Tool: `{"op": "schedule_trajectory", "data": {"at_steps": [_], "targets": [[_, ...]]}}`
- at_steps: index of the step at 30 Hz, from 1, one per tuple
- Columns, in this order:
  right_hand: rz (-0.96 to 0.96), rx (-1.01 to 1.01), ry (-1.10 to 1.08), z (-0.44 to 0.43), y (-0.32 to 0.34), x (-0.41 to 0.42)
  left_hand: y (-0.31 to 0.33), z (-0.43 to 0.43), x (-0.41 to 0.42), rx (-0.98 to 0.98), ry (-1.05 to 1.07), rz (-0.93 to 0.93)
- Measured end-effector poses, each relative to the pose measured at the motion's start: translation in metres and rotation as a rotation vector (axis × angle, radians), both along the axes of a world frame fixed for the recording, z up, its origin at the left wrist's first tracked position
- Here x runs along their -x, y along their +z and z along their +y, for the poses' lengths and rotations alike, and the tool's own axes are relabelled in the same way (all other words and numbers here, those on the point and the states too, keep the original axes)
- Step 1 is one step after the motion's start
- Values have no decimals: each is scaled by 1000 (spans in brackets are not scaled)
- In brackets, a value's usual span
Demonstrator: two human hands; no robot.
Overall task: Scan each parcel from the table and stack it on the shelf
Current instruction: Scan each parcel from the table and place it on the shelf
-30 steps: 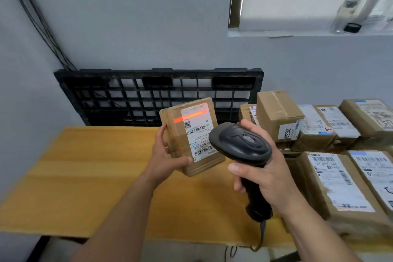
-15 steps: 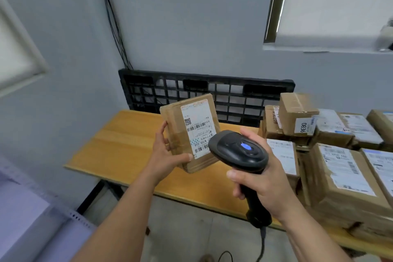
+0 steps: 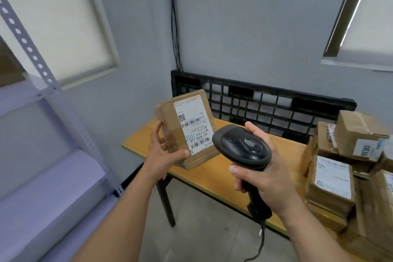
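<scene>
The right hand is seen nearest, its fingers wrapped round the handle of a black handheld barcode scanner, whose head is tipped up towards the camera; a dark cord is seen hanging from the base of the handle. Just to the left and a little further off, a brown cardboard parcel is held up in the left hand, with the thumb pressed on its front lower edge and the fingers curled round its left side. The parcel is held tilted, above the near left corner of the wooden table, clear of the surface, and its white shipping label with barcodes and a QR code is turned towards the scanner. At the left edge a pale metal shelving unit with a perforated upright is seen. On the right part of the table, more labelled cardboard parcels are piled, one small box on top being marked 0836. Behind the table a black plastic pallet is stood on edge against the grey wall. Black cables are run down the room corner above it, and a window with a drawn blind is set in the left wall.
</scene>
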State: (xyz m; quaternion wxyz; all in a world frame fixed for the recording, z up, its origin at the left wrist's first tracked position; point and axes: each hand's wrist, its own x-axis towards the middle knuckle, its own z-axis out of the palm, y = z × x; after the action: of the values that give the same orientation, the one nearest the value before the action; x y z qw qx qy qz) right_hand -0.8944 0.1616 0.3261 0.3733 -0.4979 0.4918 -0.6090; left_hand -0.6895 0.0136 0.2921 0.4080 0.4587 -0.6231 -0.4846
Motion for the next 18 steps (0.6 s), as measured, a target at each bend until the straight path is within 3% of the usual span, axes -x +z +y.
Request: {"op": "schedule_trajectory", "data": {"at_steps": [18], "targets": [[46,77,303,-154,46,-179,118,-92,-248,227,522,155]]}}
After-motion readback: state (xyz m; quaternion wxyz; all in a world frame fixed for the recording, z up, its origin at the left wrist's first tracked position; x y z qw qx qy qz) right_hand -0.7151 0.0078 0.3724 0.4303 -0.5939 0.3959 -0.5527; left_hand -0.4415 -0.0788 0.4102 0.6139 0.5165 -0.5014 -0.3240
